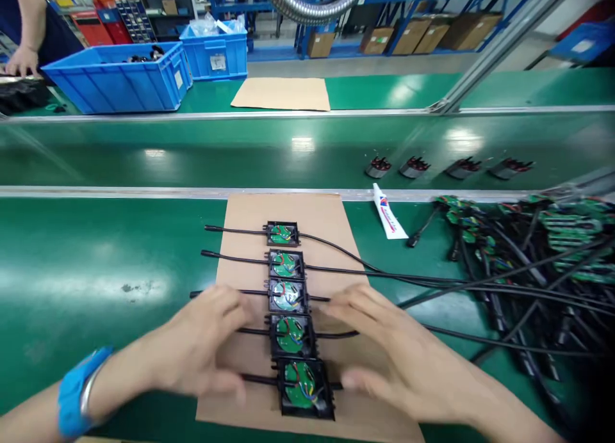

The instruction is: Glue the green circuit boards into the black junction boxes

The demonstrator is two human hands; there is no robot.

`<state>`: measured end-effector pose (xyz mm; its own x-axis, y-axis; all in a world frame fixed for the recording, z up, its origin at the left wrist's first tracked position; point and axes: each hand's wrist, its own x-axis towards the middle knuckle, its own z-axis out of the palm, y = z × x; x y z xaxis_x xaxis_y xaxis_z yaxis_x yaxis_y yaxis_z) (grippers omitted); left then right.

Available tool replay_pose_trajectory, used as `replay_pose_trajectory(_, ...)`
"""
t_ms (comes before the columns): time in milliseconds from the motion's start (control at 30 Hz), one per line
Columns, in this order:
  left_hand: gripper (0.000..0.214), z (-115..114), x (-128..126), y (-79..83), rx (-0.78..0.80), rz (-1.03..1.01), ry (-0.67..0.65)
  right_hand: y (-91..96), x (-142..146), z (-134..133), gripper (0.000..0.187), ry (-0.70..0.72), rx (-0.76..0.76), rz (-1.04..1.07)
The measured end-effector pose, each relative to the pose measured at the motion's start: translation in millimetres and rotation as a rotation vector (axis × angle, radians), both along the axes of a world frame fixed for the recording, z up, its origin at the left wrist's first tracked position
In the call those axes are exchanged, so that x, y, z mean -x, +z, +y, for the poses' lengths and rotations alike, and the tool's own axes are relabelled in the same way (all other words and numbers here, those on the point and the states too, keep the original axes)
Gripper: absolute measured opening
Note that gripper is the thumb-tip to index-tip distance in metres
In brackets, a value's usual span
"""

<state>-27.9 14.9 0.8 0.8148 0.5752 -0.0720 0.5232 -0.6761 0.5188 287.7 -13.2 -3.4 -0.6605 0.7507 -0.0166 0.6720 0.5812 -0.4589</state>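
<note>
Several black square housings with green circuit boards and coloured wires lie in a column on a sheet of brown cardboard (250,209). The nearest housing (306,386) is largest in view; the farthest housing (282,233) sits slightly apart from the others. Black cables leave both sides of each one. My left hand (202,344), a little blurred, hovers left of the column over the short cable ends, thumb spread from the fingers. To the right, my right hand (384,347) is held over the long cables, fingers and thumb apart. Neither hand visibly grips anything.
A heap of wired circuit boards (509,257) and cables covers the right side. A white tube (388,214) lies beside the cardboard. Beyond the rail stand several motor stators (414,168). A blue bin (120,78) is at back left, near another person's hand (23,60).
</note>
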Motion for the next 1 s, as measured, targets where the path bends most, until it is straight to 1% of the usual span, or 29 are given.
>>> replay_pose_trajectory(33, 0.068, -17.5, 3.0, -2.4, 0.013, 0.041, 0.006, -2.9, -8.1, -16.0, 0.081, -0.019, 0.032, -0.030)
replay_pose_trajectory(67, 0.071, -32.5, 4.2, -7.0, 0.002, 0.079, 0.044, -7.2, -13.4, -30.0, 0.093, -0.044, 0.038, -0.057)
replay_pose_trajectory(100, 0.062, -45.0, 4.1, -12.9, -0.015, 0.120, 0.085, -12.3, -16.2, -41.7, 0.095, -0.067, 0.034, -0.077)
replay_pose_trajectory(133, 0.047, -54.8, 3.0, -19.3, -0.038, 0.150, 0.118, -17.4, -17.2, -51.1, 0.088, -0.078, 0.024, -0.087)
replay_pose_trajectory(200, 0.021, -66.3, 0.7, -29.4, -0.068, 0.189, 0.144, -24.8, -16.2, -62.4, 0.060, -0.068, 0.002, -0.086)
replay_pose_trajectory(233, 0.014, -67.3, 0.2, -31.7, -0.075, 0.198, 0.133, -26.2, -15.4, -64.0, 0.051, -0.057, -0.014, -0.082)
replay_pose_trajectory(267, 0.012, -64.7, 0.1, -31.7, -0.088, 0.203, 0.125, -25.9, -14.7, -62.3, 0.045, -0.058, -0.047, -0.079)
replay_pose_trajectory(333, 0.014, -47.5, 0.2, -26.0, -0.139, 0.208, 0.134, -21.0, -14.0, -48.1, 0.043, -0.109, -0.154, -0.090)
replay_pose_trajectory(400, 0.019, -15.3, -1.8, -16.3, -0.219, 0.231, 0.199, -13.6, -13.9, -19.8, 0.044, -0.177, -0.245, -0.110)
replay_pose_trajectory(433, 0.020, 4.3, -3.9, -11.4, -0.243, 0.264, 0.243, -10.0, -14.1, -2.1, 0.044, -0.197, -0.261, -0.115)
replay_pose_trajectory(467, 0.020, 24.3, -6.3, -7.1, -0.252, 0.294, 0.280, -6.8, -14.7, 15.9, 0.043, -0.200, -0.243, -0.107)
replay_pose_trajectory(500, 0.022, 43.1, -8.5, -3.6, -0.262, 0.295, 0.281, -4.2, -15.9, 32.5, 0.043, -0.198, -0.203, -0.104)
replay_pose_trajectory(567, 0.027, 71.4, -9.9, 0.3, -0.280, 0.279, 0.234, -0.8, -20.7, 56.1, 0.048, -0.195, -0.141, -0.101)
replay_pose_trajectory(600, 0.038, 79.4, -8.7, 0.5, -0.290, 0.261, 0.189, 0.1, -24.5, 61.2, 0.057, -0.186, -0.121, -0.111)
replay_pose_trajectory(633, 0.057, 83.1, -6.3, -0.7, -0.298, 0.240, 0.144, 0.3, -28.8, 61.8, 0.070, -0.177, -0.114, -0.129)
replay_pose_trajectory(667, 0.079, 83.3, -3.2, -3.3, -0.306, 0.219, 0.107, -0.2, -33.1, 58.5, 0.084, -0.168, -0.116, -0.157)
replay_pose_trajectory(700, 0.098, 80.9, 0.1, -7.5, -0.312, 0.195, 0.082, -1.5, -36.9, 52.3, 0.094, -0.171, -0.128, -0.195)
replay_pose_trajectory(733, 0.103, 77.1, 3.0, -13.0, -0.319, 0.176, 0.082, -3.5, -39.7, 44.5, 0.095, -0.185, -0.150, -0.245)
replay_pose_trajectory(767, 0.094, 73.1, 5.1, -19.5, -0.329, 0.174, 0.100, -6.2, -41.1, 36.5, 0.089, -0.208, -0.175, -0.299)
replay_pose_trajectory(833, 0.053, 67.6, 6.2, -33.5, -0.370, 0.203, 0.153, -12.6, -41.0, 23.7, 0.065, -0.261, -0.216, -0.396)
replay_pose_trajectory(867, 0.038, 66.9, 5.4, -39.7, -0.387, 0.228, 0.177, -15.4, -40.5, 20.1, 0.053, -0.288, -0.228, -0.436)
replay_pose_trajectory(900, 0.032, 67.8, 4.3, -44.6, -0.399, 0.255, 0.192, -17.2, -40.6, 18.6, 0.044, -0.315, -0.237, -0.470)
replay_pose_trajectory(933, 0.032, 70.4, 3.4, -47.5, -0.412, 0.281, 0.199, -17.1, -42.1, 19.0, 0.038, -0.343, -0.247, -0.496)
replay_pose_trajectory(1000, 0.034, 81.6, 4.8, -46.1, -0.449, 0.329, 0.191, -9.0, -50.9, 26.1, 0.032, -0.401, -0.287, -0.539)
